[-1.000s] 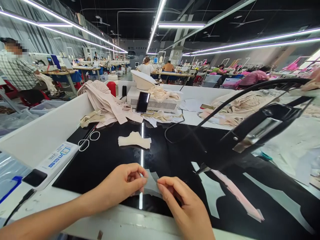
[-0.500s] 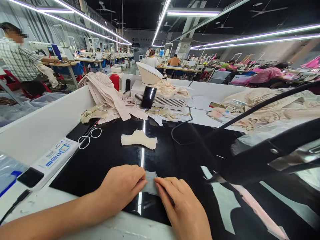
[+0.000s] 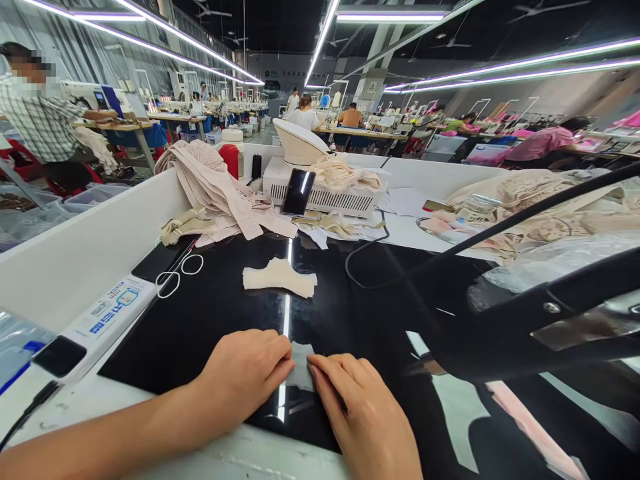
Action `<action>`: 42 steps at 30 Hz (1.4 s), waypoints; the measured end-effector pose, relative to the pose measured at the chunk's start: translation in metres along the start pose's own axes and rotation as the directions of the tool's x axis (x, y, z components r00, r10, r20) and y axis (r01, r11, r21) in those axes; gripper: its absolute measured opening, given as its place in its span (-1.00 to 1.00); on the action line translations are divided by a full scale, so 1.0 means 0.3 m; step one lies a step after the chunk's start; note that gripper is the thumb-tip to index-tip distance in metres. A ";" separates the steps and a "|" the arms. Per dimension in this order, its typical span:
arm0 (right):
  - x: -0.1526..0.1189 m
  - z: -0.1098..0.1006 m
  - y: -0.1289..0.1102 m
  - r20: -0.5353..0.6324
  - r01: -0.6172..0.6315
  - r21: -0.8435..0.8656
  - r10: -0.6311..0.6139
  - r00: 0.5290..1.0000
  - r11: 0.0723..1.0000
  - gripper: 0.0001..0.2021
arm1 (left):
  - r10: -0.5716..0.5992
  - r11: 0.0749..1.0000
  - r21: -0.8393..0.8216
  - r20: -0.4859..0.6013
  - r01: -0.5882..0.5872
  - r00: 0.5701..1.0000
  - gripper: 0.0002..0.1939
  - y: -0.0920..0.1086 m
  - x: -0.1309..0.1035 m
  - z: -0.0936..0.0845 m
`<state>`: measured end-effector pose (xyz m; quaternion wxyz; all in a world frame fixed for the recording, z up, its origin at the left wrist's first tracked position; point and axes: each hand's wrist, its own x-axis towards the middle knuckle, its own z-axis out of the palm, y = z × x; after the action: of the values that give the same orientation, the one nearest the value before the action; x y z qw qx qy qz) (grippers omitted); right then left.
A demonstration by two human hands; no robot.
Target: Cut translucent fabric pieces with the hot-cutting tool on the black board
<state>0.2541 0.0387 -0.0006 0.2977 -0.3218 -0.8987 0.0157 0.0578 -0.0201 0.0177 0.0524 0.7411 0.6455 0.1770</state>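
Between my two hands lies a small pale, translucent fabric piece (image 3: 302, 367) on the glossy black board (image 3: 170, 333). My left hand (image 3: 247, 370) pinches its left edge, thumb against curled fingers. At its right edge, my right hand (image 3: 363, 400) is closed in a pinch too, knuckles up. Parts of the piece are hidden under my fingers. A cream fabric cutout (image 3: 280, 277) with curved sides, seemingly several layers, rests farther up the board, apart from both hands.
A black machine arm (image 3: 525, 327) with a pointed tip overhangs the right side, above pale cut pieces (image 3: 457, 407) and a pink strip (image 3: 535, 427). Behind the board sit beige fabric strips (image 3: 220, 187), a phone (image 3: 299, 192) and a vented white box (image 3: 345, 200). Co-workers sit beyond.
The black machine arm's position in view shifts slightly, and the background shifts a little with the camera. Both hands keep their pinch on the fabric piece in nearly the same place.
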 end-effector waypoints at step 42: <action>-0.013 -0.068 0.018 -0.177 -0.012 0.051 0.021 0.984 0.999 -0.78 | 0.431 0.900 0.202 -0.291 -0.385 0.854 -0.69 0.049 -0.010 0.036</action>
<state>0.2707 0.0372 0.0130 0.3843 -0.3218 -0.8652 0.0121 0.0748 -0.0237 0.0116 -0.1454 0.8230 0.4833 0.2606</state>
